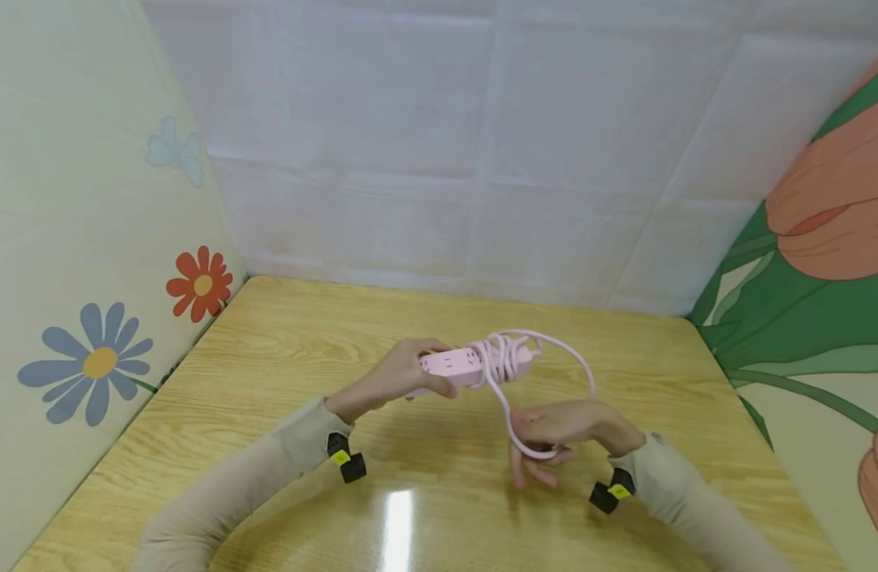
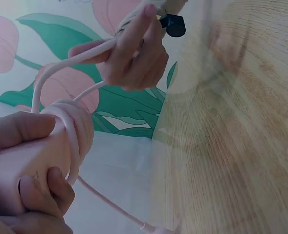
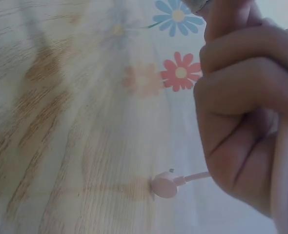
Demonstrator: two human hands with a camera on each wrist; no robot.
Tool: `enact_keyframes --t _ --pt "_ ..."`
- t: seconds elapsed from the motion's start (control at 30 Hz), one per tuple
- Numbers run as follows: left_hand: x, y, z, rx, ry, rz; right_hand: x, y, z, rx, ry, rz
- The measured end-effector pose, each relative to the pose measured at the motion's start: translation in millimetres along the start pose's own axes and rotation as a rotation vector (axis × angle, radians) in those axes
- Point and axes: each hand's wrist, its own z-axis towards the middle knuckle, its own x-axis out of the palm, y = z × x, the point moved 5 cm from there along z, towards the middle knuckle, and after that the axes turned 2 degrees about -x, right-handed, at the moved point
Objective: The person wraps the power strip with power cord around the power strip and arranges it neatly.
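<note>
A pink power strip (image 1: pixel 449 364) is held up above the table, tilted, with its sockets facing up. My left hand (image 1: pixel 410 369) grips one end of it, thumb on the near side. Several turns of its pink cord (image 1: pixel 506 359) wrap the other end. From these turns a length of cord loops down to my right hand (image 1: pixel 563 425), whose curled fingers hold it; in the left wrist view that cord (image 2: pixel 61 63) runs into the right hand (image 2: pixel 139 58). The right wrist view shows a round pink plug (image 3: pixel 164 186) low by the table surface.
A wood-grain table (image 1: pixel 324 334) lies below both hands. White sheeting (image 1: pixel 381 159) hangs at the back. Flower-printed panels stand at the left (image 1: pixel 67 199) and right (image 1: pixel 803 318). Each wrist carries a small black camera, one (image 1: pixel 349 461) on the left and one (image 1: pixel 612 491) on the right.
</note>
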Motion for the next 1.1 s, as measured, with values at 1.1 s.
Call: enact_keyframes --t 1.1 --pt "-7.0 -22.0 -5.2 0.095 -0.066 -0.07 -21.4 -1.3 34.0 -0.063 -0.271 -0.11"
